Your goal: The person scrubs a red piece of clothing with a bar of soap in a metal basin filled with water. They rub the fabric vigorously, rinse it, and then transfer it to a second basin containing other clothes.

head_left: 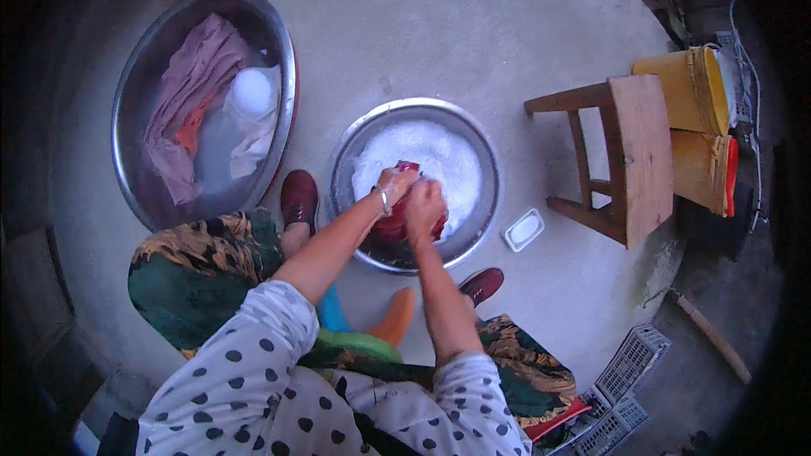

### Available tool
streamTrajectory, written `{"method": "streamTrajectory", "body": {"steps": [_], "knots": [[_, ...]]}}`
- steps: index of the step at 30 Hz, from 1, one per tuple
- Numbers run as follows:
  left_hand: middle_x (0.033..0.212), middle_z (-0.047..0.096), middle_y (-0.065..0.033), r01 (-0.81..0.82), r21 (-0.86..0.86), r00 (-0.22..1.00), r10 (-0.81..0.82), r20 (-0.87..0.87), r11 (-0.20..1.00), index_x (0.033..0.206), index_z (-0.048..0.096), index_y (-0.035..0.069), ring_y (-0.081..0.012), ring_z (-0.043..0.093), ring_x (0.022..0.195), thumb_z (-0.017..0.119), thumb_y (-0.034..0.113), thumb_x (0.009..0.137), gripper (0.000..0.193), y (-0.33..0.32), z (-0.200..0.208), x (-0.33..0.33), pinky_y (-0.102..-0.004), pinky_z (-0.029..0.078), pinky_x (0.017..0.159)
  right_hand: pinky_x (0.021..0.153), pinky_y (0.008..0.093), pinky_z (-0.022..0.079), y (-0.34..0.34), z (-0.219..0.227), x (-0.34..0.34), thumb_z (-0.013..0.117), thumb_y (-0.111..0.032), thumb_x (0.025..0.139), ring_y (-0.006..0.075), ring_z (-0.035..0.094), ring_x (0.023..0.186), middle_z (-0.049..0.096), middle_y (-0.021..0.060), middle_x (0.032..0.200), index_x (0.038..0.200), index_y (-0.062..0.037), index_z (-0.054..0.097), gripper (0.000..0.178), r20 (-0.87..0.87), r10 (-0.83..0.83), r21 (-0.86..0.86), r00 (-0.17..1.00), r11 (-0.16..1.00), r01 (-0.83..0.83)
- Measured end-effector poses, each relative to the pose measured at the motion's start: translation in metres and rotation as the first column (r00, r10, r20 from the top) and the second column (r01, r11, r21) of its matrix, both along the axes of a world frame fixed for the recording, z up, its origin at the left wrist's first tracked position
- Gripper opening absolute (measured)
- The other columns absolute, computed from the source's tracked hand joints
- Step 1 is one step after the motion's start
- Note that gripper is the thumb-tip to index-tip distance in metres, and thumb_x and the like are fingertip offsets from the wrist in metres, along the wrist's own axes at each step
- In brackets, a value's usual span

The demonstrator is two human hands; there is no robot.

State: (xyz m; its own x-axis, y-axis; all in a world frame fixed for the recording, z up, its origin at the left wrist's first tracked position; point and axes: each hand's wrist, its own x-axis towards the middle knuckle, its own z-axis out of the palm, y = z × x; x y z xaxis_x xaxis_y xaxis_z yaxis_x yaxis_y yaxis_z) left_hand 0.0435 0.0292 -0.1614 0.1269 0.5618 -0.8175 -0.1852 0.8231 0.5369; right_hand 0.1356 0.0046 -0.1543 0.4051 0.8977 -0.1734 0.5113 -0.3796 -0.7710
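A round metal basin (492, 203) filled with white suds (422, 139) stands on the floor between my feet. Bunched up in it, at the near side of the foam, is a dark red wet cloth (390, 228). My left hand (397, 181), with a bracelet at the wrist, is closed on the cloth's upper part. Close beside it, my right hand (425, 207) grips the same cloth, its fingers curled over the fabric. The cloth's underside and my fingertips are hidden.
At the left stands a larger metal tub (289, 76) holding mauve cloth (198, 67), orange cloth and a white item in water. A small white dish (524, 230) lies right of the basin. Farther right are a wooden stool (646, 160), yellow buckets (693, 89) and grey plastic crates (634, 361).
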Motion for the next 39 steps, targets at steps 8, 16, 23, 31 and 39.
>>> {"method": "streamTrajectory", "body": {"steps": [8,16,23,31,39], "knots": [[0.115,0.041,-0.0195,0.639,-0.013,0.512,-0.438,-0.739,0.769,0.126,0.027,0.013,-0.032,0.045,0.104,0.065,0.007,0.057,0.078,-0.003,-0.008,-0.017,-0.0354,0.039,0.086,0.083,0.0459,0.038,0.045,-0.02,0.071,0.052,-0.038,0.074,0.0415,0.044,0.097,0.04,0.0184,0.117,0.106,-0.0025,0.047,0.048,0.354,0.322,-0.345,0.878,0.917,-0.198],[0.111,0.048,-0.0104,0.024,-0.375,0.917,0.129,0.377,0.927,0.11,0.048,0.002,-0.0197,0.048,0.097,0.036,0.057,0.08,0.063,-0.012,-0.042,-0.033,-0.0307,0.037,0.088,0.067,0.0352,0.041,-0.007,0.007,-0.032,0.055,-0.02,0.076,0.0286,0.052,0.073,0.053,0.0147,0.079,0.078,-0.0024,0.055,0.017,-0.124,0.203,0.001,0.971,0.979,-0.205],[0.077,0.057,-0.0071,-0.225,-0.23,0.959,0.257,0.12,0.947,0.081,0.059,0.005,-0.0179,0.054,0.067,0.055,0.024,0.076,0.02,-0.016,-0.044,-0.017,-0.0319,0.045,0.066,0.055,0.0427,0.04,-0.001,-0.016,-0.023,0.052,-0.032,0.076,0.0365,0.054,0.064,0.056,0.0192,0.069,0.073,-0.0001,0.056,0.032,0.106,0.074,-0.036,0.992,0.997,-0.07],[0.069,0.054,0.0003,-0.083,0.207,0.993,0.098,-0.063,0.975,0.073,0.058,0.006,-0.0083,0.049,0.061,0.055,0.019,0.076,0.013,0.026,0.005,0.005,-0.0239,0.042,0.055,0.058,0.036,0.039,0.017,0.018,-0.012,0.047,-0.013,0.079,0.029,0.048,0.062,0.047,0.0147,0.067,0.071,-0.0011,0.048,0.015,-0.017,0.066,0.348,0.998,0.936,-0.056],[0.067,0.056,-0.0079,0.84,0.036,0.314,-0.43,-0.847,0.541,0.078,0.057,0.006,-0.0194,0.055,0.065,0.059,0.024,0.07,0.02,-0.009,-0.025,-0.018,-0.03,0.044,0.06,0.078,0.042,0.037,0.025,-0.017,0.079,0.055,-0.028,0.073,0.0293,0.047,0.094,0.054,0.0146,0.093,0.09,-0.0081,0.056,0.026,0.359,0.218,-0.115,0.908,0.975,-0.189]]}}
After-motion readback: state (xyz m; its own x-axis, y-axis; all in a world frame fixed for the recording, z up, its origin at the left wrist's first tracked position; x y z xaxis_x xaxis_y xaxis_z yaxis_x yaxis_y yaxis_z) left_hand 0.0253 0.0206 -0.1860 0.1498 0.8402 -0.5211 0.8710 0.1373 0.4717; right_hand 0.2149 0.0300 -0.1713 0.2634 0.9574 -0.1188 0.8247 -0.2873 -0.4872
